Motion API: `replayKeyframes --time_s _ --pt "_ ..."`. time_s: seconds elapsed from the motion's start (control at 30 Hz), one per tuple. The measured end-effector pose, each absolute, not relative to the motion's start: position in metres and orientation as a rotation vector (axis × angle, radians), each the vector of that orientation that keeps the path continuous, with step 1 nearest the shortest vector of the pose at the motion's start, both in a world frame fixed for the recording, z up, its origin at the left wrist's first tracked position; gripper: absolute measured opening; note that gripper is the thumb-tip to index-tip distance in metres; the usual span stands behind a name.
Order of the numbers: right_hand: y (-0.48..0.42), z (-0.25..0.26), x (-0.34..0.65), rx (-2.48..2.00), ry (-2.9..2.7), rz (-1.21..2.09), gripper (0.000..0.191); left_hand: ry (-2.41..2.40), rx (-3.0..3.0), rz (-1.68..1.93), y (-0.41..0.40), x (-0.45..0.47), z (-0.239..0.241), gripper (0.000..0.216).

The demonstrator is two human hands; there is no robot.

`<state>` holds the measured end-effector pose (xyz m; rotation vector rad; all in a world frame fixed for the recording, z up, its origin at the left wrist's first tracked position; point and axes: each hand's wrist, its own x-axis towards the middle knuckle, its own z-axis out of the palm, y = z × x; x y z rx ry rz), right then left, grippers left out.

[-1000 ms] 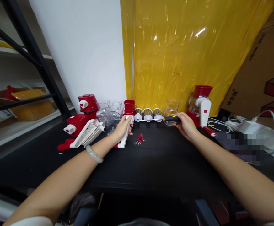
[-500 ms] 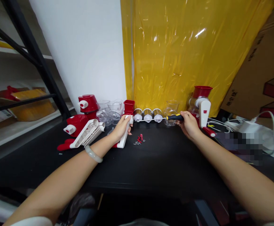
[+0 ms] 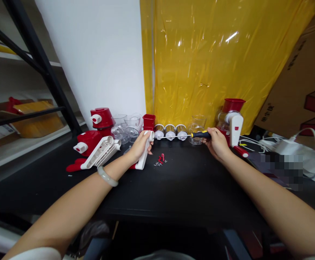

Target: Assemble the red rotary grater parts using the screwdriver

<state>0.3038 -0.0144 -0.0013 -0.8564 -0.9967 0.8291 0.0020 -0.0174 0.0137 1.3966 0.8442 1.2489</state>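
Observation:
Wrapped in my left hand (image 3: 141, 146) is a white crank handle (image 3: 144, 160), held upright with its round hub at the top and its lower end near the table. My right hand (image 3: 217, 143) grips the black and yellow handle of a screwdriver (image 3: 200, 134). The long shaft lies level and points left, its tip at the hub's right side; whether it sits inside the hub I cannot tell. Below the shaft, small red parts (image 3: 161, 158) and several silver screws (image 3: 158, 164) lie on the black table (image 3: 184, 191).
Three grater drums (image 3: 170, 132) stand at the back beside a red hopper (image 3: 149, 122) and clear plastic parts (image 3: 125, 126). More white handles (image 3: 101, 153) and red bodies (image 3: 88, 142) lie left. An assembled grater (image 3: 234, 121) and white cables (image 3: 271, 144) are right.
The screwdriver tip has come left to the white handle's hub; half a second ago it was slightly to the hub's right. Both hands keep their grips.

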Motion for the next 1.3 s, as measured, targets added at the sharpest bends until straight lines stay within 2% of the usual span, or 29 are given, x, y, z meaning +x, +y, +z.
replayKeyframes --time_s 1.3 --pt "-0.0153 0.0009 0.3037 -0.834 -0.951 0.827 0.034 0.847 1.430 1.264 -0.0159 0.0006 0.0132 0.028"
